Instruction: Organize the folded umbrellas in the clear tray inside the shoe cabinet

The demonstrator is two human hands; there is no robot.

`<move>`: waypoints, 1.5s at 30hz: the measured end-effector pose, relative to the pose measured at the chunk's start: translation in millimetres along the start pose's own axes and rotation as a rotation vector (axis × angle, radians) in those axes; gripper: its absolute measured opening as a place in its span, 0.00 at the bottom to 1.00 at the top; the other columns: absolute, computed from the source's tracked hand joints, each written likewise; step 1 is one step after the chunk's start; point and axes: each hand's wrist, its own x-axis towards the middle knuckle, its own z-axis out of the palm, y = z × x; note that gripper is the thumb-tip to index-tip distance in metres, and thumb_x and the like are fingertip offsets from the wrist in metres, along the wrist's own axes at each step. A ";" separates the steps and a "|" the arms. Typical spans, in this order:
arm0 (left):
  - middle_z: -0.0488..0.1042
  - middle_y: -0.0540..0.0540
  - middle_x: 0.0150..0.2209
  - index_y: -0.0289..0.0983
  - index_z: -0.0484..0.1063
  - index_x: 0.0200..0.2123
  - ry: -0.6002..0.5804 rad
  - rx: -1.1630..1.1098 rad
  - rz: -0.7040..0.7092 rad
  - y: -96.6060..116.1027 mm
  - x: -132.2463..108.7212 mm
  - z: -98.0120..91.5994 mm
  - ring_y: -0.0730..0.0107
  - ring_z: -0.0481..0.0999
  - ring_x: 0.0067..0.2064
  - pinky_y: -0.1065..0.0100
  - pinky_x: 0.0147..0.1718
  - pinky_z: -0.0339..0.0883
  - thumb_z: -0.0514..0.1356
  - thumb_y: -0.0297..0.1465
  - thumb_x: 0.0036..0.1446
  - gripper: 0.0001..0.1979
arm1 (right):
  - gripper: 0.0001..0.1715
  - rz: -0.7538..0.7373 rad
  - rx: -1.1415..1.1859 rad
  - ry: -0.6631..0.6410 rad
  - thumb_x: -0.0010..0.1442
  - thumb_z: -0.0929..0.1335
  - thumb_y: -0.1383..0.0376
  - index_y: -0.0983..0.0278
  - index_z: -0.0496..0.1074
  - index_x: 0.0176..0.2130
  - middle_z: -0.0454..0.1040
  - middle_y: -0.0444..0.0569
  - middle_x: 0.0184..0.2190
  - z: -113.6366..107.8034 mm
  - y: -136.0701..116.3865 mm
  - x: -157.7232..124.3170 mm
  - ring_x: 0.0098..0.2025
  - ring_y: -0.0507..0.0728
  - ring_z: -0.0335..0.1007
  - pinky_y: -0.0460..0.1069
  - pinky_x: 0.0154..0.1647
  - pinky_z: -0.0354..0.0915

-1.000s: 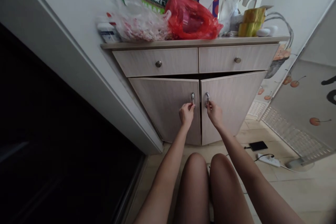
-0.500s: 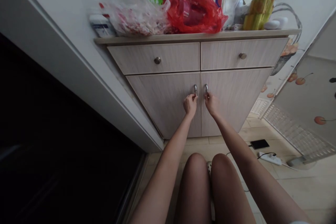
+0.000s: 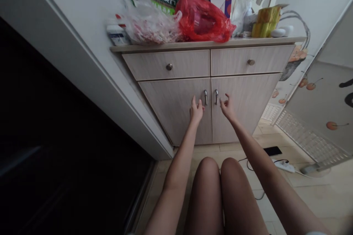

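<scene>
Two pale wood-grain cabinet doors stand closed in front of me, the left door (image 3: 171,106) and the right door (image 3: 248,102). Each has a metal handle near the middle seam: the left handle (image 3: 205,97) and the right handle (image 3: 216,97). My left hand (image 3: 196,109) is just left of and below the left handle, fingers apart, holding nothing. To the right of the right handle is my right hand (image 3: 227,106), with its fingers spread and slightly curled, also holding nothing. Both handles are free of my fingers.
Above the doors are two drawers with round knobs (image 3: 169,67). The cabinet top carries a red plastic bag (image 3: 202,18), a clear bag (image 3: 154,27), a white bottle (image 3: 117,35) and yellow tape rolls (image 3: 264,22). A phone (image 3: 272,151) and a power strip (image 3: 284,166) lie on the floor.
Both hands have let go of the door handles and moved outward, the left hand to the left and the right hand to the right. The doors stay closed. My view has shifted slightly.
</scene>
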 end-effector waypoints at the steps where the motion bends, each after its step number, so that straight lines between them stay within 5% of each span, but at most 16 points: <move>1: 0.68 0.55 0.20 0.42 0.54 0.69 -0.102 -0.146 -0.054 3.4 -11.8 -12.1 0.73 0.69 0.22 0.70 0.30 0.64 0.59 0.33 0.65 0.31 | 0.44 0.052 0.159 -0.071 0.61 0.66 0.52 0.65 0.53 0.69 0.61 0.35 0.19 -11.2 -2.3 -9.9 0.21 0.51 0.58 0.45 0.25 0.57; 5: 0.47 0.64 0.14 0.51 0.53 0.69 -0.493 -0.707 -0.170 9.6 -58.9 -47.5 0.82 0.46 0.12 0.77 0.19 0.52 0.57 0.25 0.64 0.33 | 0.47 0.233 0.658 -0.427 0.57 0.67 0.64 0.52 0.47 0.71 0.41 0.28 0.13 -46.7 -13.6 -49.9 0.14 0.48 0.35 0.42 0.18 0.42; 10: 0.36 0.63 0.15 0.50 0.63 0.63 -0.402 -0.952 -0.139 0.4 -81.5 -38.3 0.82 0.36 0.13 0.77 0.16 0.44 0.51 0.25 0.68 0.24 | 0.42 0.309 0.805 -0.436 0.60 0.64 0.66 0.49 0.51 0.69 0.35 0.28 0.13 -48.1 -23.8 -73.0 0.15 0.48 0.28 0.43 0.18 0.37; 20: 0.43 0.62 0.16 0.45 0.65 0.62 -0.317 -1.014 -0.178 -35.8 -77.2 -10.4 0.82 0.38 0.13 0.78 0.19 0.48 0.48 0.21 0.66 0.25 | 0.36 0.233 0.858 -0.383 0.59 0.66 0.62 0.53 0.60 0.65 0.39 0.29 0.13 -33.0 -4.5 -70.5 0.15 0.49 0.29 0.43 0.18 0.40; 23: 0.45 0.63 0.15 0.42 0.64 0.63 -0.358 -0.842 -0.175 -36.7 -64.2 -11.3 0.81 0.42 0.13 0.77 0.20 0.50 0.51 0.21 0.64 0.25 | 0.35 0.181 0.658 -0.389 0.60 0.65 0.57 0.55 0.61 0.65 0.44 0.30 0.13 -33.8 4.1 -61.2 0.15 0.49 0.35 0.43 0.20 0.44; 26: 0.56 0.61 0.16 0.37 0.66 0.61 -0.194 -0.376 -0.128 -31.2 -33.9 -7.3 0.79 0.57 0.16 0.75 0.25 0.56 0.55 0.24 0.62 0.24 | 0.32 0.067 0.150 -0.265 0.63 0.64 0.50 0.59 0.67 0.62 0.63 0.38 0.20 -28.5 8.2 -45.0 0.21 0.51 0.56 0.45 0.28 0.57; 28: 0.70 0.53 0.23 0.35 0.70 0.56 -0.001 0.031 -0.015 -25.3 -9.9 1.8 0.74 0.71 0.26 0.72 0.32 0.63 0.58 0.27 0.61 0.19 | 0.28 -0.088 -0.270 -0.078 0.64 0.64 0.50 0.62 0.73 0.56 0.74 0.51 0.34 -19.1 6.5 -31.2 0.36 0.56 0.68 0.50 0.39 0.62; 31: 0.78 0.38 0.44 0.34 0.74 0.50 0.120 0.413 0.133 -18.5 19.2 23.4 0.62 0.77 0.47 0.66 0.46 0.64 0.61 0.29 0.60 0.15 | 0.25 -0.226 -0.665 0.097 0.67 0.62 0.53 0.64 0.72 0.56 0.73 0.59 0.51 3.2 -1.4 -8.6 0.52 0.62 0.66 0.54 0.51 0.59; 38: 0.79 0.38 0.43 0.36 0.74 0.44 0.094 0.590 0.211 -24.8 31.3 50.1 0.60 0.78 0.45 0.65 0.44 0.66 0.57 0.33 0.65 0.10 | 0.20 -0.034 -0.764 0.063 0.70 0.59 0.60 0.67 0.75 0.47 0.77 0.57 0.42 42.8 -14.8 21.5 0.44 0.61 0.70 0.56 0.49 0.56; 45: 0.78 0.37 0.40 0.35 0.75 0.40 0.253 0.502 0.403 -43.4 -20.9 25.7 0.61 0.78 0.43 0.64 0.45 0.67 0.54 0.32 0.65 0.10 | 0.20 -0.164 -0.684 0.195 0.67 0.62 0.56 0.64 0.77 0.43 0.79 0.54 0.38 11.3 -2.0 -26.4 0.44 0.61 0.68 0.56 0.51 0.51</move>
